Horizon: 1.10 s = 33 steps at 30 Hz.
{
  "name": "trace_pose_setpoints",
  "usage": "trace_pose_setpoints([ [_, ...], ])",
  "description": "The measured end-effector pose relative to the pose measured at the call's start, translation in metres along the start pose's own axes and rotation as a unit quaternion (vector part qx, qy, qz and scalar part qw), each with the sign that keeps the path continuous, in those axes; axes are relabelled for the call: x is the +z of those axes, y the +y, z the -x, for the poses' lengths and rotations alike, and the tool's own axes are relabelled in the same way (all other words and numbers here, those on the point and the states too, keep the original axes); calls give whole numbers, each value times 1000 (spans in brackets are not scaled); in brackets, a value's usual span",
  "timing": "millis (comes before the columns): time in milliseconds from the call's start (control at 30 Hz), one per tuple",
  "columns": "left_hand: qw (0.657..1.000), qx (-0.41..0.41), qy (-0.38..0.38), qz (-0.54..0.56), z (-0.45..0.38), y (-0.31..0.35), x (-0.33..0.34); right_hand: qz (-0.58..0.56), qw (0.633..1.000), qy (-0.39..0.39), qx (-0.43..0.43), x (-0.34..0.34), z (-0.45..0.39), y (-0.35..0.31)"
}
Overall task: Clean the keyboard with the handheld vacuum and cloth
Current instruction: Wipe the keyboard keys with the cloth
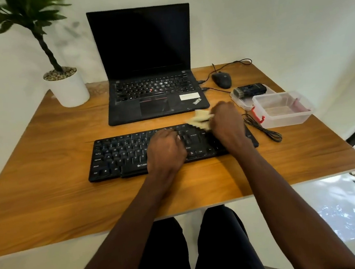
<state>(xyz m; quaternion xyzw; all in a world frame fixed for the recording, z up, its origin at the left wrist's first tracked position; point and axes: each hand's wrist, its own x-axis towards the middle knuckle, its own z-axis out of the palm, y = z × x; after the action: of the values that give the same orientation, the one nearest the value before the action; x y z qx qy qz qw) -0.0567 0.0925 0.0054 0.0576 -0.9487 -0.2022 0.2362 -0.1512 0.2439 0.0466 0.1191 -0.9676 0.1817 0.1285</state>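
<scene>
Right hand (225, 117) gripped a pale yellow cloth (200, 119), blurred, at the far right edge of the black keyboard (118, 155). Left hand (165, 150) rested on mid-keyboard, fingers curled; couldn't tell if it held anything. Keyboard lay on the wooden desk (48, 201), before the open laptop (151, 71). Handheld vacuum (249, 90) sat right, beside a clear plastic box (282, 109).

Both bare forearms reach forward from the bottom of the view and converge over the flat black plastic keyboard (130, 154). The left hand (165, 150) lies knuckles-up on the keyboard's middle keys, fingers curled under; whether it grips anything cannot be told. The right hand (225, 119), blurred, sits at the keyboard's far right edge, its fingers closed around a crumpled pale yellow cloth (200, 119).
</scene>
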Motion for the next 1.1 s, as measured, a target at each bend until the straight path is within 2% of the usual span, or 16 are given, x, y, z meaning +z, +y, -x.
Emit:
trace_pose_setpoints([
  [67,1000,-3,2,-2,1,1,1,83,994,38,56,-4,-8,20],
  [133,1000,-8,-4,-3,2,3,1,103,992,33,66,-1,-9,16],
  [333,999,-17,7,28,0,1,1,-44,992,-34,-113,26,8,-50],
  [400,999,-20,14,32,0,-1,2,-59,993,-62,-84,24,-2,-41],
  [533,1000,-26,16,4,-1,-5,8,25,998,4,56,13,-20,4],
  [600,999,-32,20,6,-2,-5,9,43,997,7,67,16,-21,-7],
  [667,999,-39,23,21,-2,-7,9,29,999,-20,-14,29,-15,-37],
  [767,994,-68,45,79,-2,-7,6,-14,984,-66,-162,44,-4,-68],
  [833,988,-83,68,114,-3,-6,0,-46,984,-90,-148,40,-10,-64],
  [933,987,-64,87,118,3,-18,-18,25,995,-56,-77,35,-18,-44],
  [1000,992,-64,88,57,10,-46,-31,53,997,-20,-50,34,-18,-34],
  [1100,982,-162,91,-42,18,-100,-50,78,996,-3,-49,42,-16,-43],
])
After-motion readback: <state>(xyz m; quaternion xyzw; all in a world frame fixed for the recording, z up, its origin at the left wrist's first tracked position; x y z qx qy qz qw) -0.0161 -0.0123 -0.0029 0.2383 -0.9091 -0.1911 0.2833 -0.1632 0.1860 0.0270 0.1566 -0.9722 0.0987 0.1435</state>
